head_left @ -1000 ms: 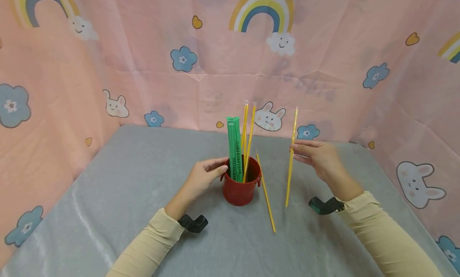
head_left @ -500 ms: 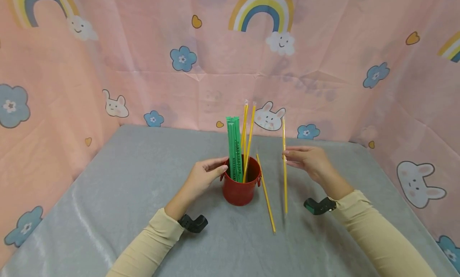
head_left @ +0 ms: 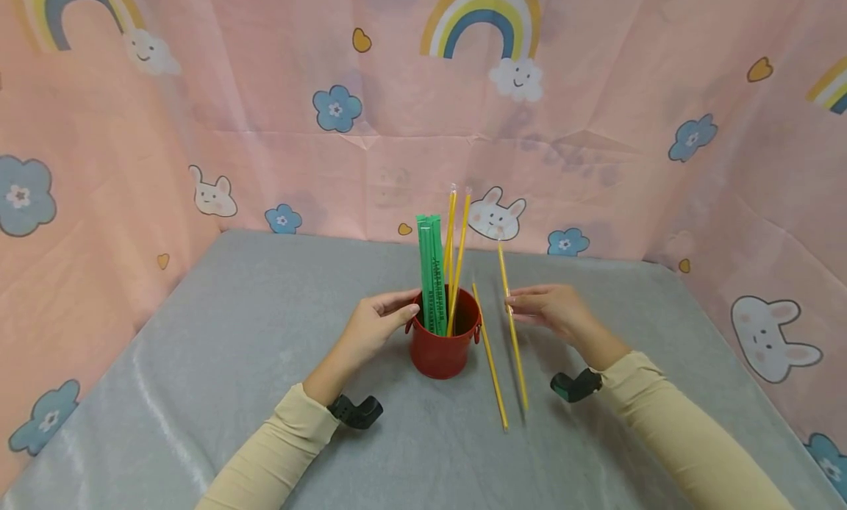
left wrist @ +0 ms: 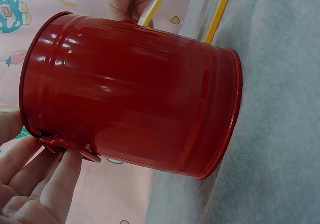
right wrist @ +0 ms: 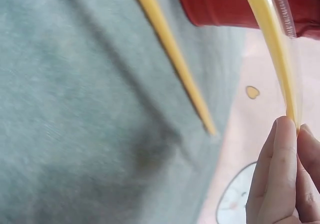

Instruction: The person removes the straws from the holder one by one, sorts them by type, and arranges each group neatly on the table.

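A red metal bucket (head_left: 440, 357) stands upright on the grey cloth. My left hand (head_left: 373, 322) holds its rim by the left ear; in the left wrist view the fingers (left wrist: 62, 184) lie against that handle. Between thumb and fingertips, my right hand (head_left: 556, 311) pinches a yellow drinking straw (head_left: 516, 356) in clear wrapping, tilted, to the right of the bucket. Another yellow straw (head_left: 492, 374) lies on the cloth between bucket and right hand. Inside the bucket stand green wrapped sticks (head_left: 430, 271) at the left and yellow straws (head_left: 462, 245) beside them.
Grey cloth (head_left: 265, 348) covers the table. A pink printed curtain (head_left: 278, 128) rises behind it and on both sides. A black wrist camera (head_left: 357, 411) sits on the left wrist and another wrist camera (head_left: 576, 385) on the right.
My right hand has moved left and a little toward me with its straw, which now leans with its top to the left. The left hand and bucket have stayed put.
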{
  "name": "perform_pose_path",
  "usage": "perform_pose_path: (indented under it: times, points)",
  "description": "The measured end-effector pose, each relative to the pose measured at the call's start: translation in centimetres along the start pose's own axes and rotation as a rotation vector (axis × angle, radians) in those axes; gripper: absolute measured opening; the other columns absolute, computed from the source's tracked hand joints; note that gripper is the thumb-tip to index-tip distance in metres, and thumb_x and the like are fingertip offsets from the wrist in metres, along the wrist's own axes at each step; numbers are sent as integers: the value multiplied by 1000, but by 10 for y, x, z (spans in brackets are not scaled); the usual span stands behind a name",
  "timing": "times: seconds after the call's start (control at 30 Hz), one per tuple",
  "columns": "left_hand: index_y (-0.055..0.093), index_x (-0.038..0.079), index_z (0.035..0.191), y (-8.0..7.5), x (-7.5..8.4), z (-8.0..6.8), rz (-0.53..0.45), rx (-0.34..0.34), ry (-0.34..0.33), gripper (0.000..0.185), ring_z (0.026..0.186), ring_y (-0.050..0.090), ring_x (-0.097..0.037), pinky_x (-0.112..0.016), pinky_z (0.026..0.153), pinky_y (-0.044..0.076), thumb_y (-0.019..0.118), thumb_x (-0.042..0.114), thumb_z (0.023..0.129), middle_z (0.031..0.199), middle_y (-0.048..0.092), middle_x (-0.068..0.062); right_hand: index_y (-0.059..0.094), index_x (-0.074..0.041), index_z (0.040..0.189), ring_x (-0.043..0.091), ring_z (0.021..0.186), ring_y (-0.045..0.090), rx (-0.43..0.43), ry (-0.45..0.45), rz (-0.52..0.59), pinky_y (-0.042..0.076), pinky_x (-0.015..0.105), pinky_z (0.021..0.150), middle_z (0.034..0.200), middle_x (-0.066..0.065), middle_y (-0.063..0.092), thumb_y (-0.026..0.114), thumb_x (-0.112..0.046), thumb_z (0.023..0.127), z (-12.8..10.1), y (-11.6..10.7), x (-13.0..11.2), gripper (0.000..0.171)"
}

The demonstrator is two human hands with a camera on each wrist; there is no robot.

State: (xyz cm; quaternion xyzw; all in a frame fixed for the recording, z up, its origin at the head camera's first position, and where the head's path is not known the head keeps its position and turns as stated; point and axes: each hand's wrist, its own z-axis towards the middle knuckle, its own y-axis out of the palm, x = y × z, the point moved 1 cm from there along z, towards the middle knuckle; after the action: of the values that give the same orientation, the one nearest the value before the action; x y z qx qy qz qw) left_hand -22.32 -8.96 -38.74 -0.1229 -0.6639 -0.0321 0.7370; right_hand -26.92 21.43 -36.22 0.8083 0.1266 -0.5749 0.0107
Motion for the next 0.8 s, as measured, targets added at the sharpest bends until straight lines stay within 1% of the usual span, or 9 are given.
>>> perform_pose_path:
  times: [0.13, 0.2, 0.33, 0.47, 0.6, 0.7, 0.8]
  points:
    - [62, 5, 134, 0, 0, 1, 4, 2, -5, 40, 124, 62, -24, -38, 105, 51, 66, 15, 96, 134, 65, -12, 54, 12, 135, 10, 83, 74, -22, 24, -21, 59, 34, 87, 100, 4, 77, 70, -12, 93, 5, 3, 7, 51]
    - [62, 5, 134, 0, -1, 1, 6, 3, -7, 40, 124, 62, -24, -38, 105, 51, 66, 15, 96, 134, 65, -12, 55, 11, 134, 9, 82, 74, -20, 37, -35, 60, 33, 85, 100, 5, 77, 69, -12, 94, 7, 4, 10, 49]
    - [63, 6, 134, 0, -1, 1, 6, 2, -9, 40, 123, 63, -24, -38, 104, 51, 66, 16, 96, 134, 65, -11, 54, 13, 134, 8, 79, 74, -26, 47, -52, 61, 30, 80, 94, 2, 77, 68, -11, 94, 11, 7, 15, 48]
    - [63, 6, 134, 0, -2, 1, 4, -2, -6, 40, 123, 63, -24, -39, 105, 51, 66, 16, 96, 134, 65, -11, 55, 13, 133, 7, 75, 73, -11, 73, -60, 61, 28, 76, 89, 0, 77, 67, -10, 95, 16, 9, 20, 46]
    - [62, 5, 135, 0, -2, 1, 2, -5, 0, 40, 125, 62, -25, -39, 105, 51, 66, 16, 96, 135, 65, -12, 59, 10, 131, 8, 73, 73, 22, 122, -78, 61, 28, 74, 87, 1, 77, 69, -12, 94, 20, 10, 23, 44]
    - [62, 5, 135, 0, -1, 0, 2, -8, 4, 40, 125, 62, -24, -38, 105, 51, 66, 16, 96, 135, 64, -12, 61, 7, 130, 10, 74, 73, 23, 158, -97, 61, 27, 73, 85, 0, 76, 70, -15, 93, 22, 10, 25, 44]
    - [62, 5, 135, -1, 0, 0, 3, -10, 7, 40, 124, 62, -24, -38, 105, 51, 66, 17, 97, 135, 64, -12, 60, 8, 130, 10, 73, 72, 19, 173, -91, 61, 26, 72, 82, -1, 75, 70, -14, 94, 24, 10, 27, 44]
